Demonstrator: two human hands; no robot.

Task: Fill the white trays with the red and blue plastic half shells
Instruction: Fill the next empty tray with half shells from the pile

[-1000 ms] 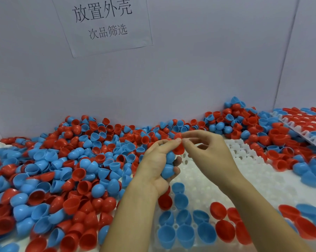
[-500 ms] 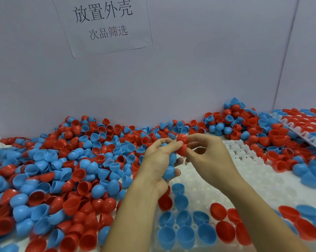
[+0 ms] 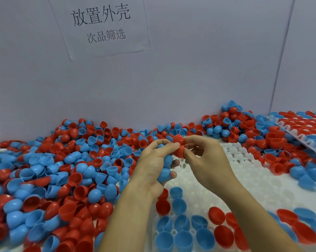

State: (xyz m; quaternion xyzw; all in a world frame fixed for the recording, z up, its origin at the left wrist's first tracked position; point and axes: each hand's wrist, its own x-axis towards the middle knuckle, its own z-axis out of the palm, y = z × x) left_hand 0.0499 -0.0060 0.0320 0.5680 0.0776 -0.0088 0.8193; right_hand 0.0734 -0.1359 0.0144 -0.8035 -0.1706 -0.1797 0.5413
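My left hand [image 3: 153, 166] grips a stack of blue half shells [image 3: 165, 172] in its palm and touches a pair of nested red half shells [image 3: 179, 145] with its fingertips. My right hand [image 3: 206, 159] pinches those red shells from the right. Both hands hover over the white tray [image 3: 226, 182], whose near rows hold several blue shells [image 3: 179, 231] and red shells [image 3: 223, 233].
A deep pile of loose red and blue shells [image 3: 62, 179] covers the table on the left and along the back wall [image 3: 190, 79]. A second tray [image 3: 302, 128], filled with shells, lies at the far right. A paper sign [image 3: 100, 24] hangs on the wall.
The red shells between my fingertips have tilted and now show as two nested domes. My right hand's fingers have closed in tighter on them. Both hands stay in place.
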